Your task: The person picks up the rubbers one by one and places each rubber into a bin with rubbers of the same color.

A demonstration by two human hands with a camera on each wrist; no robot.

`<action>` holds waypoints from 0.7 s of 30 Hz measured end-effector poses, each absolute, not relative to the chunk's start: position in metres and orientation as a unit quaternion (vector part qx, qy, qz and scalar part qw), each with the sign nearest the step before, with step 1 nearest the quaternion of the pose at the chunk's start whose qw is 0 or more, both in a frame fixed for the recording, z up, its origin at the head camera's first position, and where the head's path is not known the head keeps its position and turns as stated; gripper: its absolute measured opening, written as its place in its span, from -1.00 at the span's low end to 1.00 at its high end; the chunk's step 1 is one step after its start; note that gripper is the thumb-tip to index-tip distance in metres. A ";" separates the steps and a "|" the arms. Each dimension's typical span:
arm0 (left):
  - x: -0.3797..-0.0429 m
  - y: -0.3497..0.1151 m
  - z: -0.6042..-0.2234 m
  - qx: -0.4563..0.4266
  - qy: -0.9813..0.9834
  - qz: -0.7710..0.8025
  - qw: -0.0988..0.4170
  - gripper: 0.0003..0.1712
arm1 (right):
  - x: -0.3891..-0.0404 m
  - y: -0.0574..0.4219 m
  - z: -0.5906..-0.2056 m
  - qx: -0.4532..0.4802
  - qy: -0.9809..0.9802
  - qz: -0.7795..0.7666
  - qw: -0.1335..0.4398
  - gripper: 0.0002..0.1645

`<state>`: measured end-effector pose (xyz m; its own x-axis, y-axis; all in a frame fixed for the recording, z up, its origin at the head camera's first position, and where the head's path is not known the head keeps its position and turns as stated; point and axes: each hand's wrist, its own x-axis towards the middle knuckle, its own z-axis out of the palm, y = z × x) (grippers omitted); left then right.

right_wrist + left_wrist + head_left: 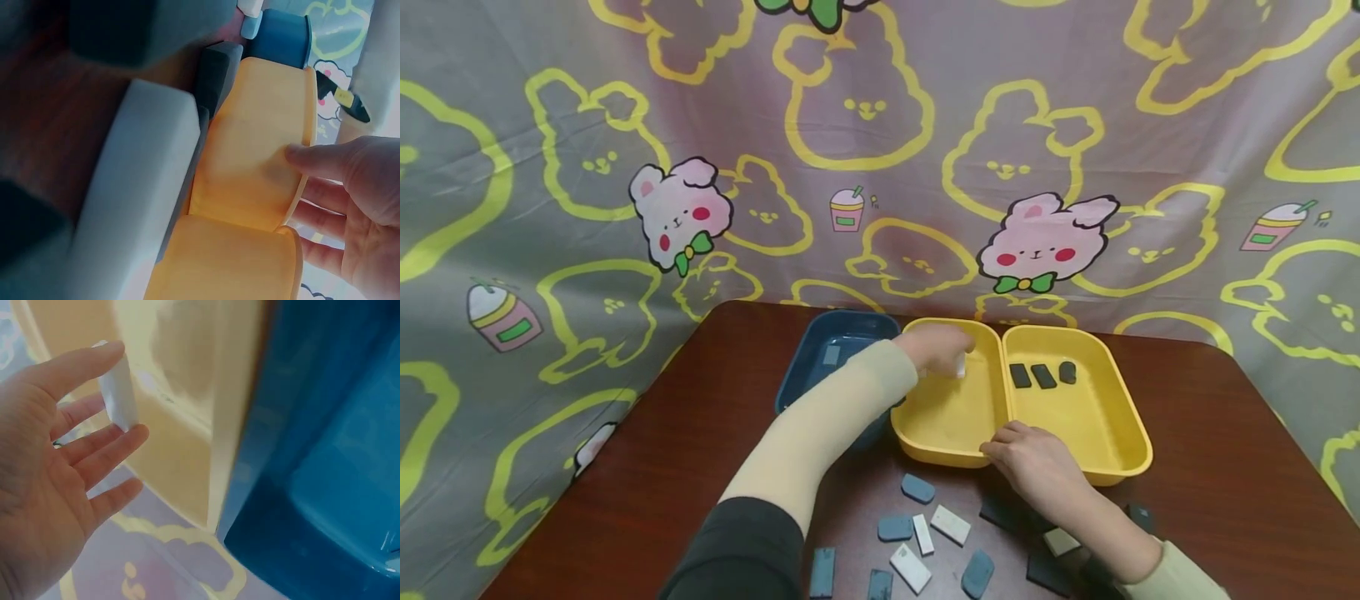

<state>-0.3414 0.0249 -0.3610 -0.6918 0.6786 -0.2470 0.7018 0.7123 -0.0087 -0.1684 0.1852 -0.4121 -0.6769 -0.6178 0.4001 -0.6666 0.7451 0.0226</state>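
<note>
My left hand (pixel 934 346) pinches a small white block (pixel 119 394) between thumb and fingertips, over the left yellow tray (pixel 947 421). In the left wrist view the block stands on end in the grip, its little finger free. My right hand (pixel 1037 462) grips the near rim of that same tray close to where it meets the right yellow tray (pixel 1093 437). Its thumb (pixel 306 156) lies on the outer wall, and the other fingers reach over the rim. Three dark blocks (pixel 1042 376) lie in a row in the right yellow tray.
The blue tray (pixel 797 367), holding a blue-grey block (pixel 832 355), stands at left, partly behind my left sleeve. Several blue-grey blocks (pixel 896 527) and white blocks (pixel 951 525) lie loose in front. Dark blocks (pixel 1048 573) lie around my right forearm. A patterned cloth (pixel 880 167) hangs behind the table.
</note>
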 end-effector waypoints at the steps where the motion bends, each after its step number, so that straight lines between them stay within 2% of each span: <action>1: -0.342 0.027 -0.362 0.370 0.921 -0.054 0.114 -0.60 | -0.168 0.185 -0.412 0.352 -0.913 0.063 0.196 -0.82; 4: -0.340 0.032 -0.366 0.368 0.918 -0.090 0.113 -0.79 | -0.168 0.185 -0.412 0.352 -0.912 0.064 0.199 -0.81; 7: -0.338 0.036 -0.369 0.374 0.912 -0.126 0.113 -0.90 | -0.168 0.185 -0.413 0.352 -0.912 0.064 0.200 -0.81; 21: -0.330 0.043 -0.368 0.365 0.903 -0.199 0.106 -0.90 | -0.168 0.183 -0.413 0.342 -0.919 0.060 0.187 -0.83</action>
<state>-0.3300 0.0427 -0.3681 -0.7112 0.6168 -0.3373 0.7014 0.6548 -0.2815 -0.1677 0.1833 -0.4131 -0.6959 -0.6070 0.3837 -0.6515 0.7584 0.0183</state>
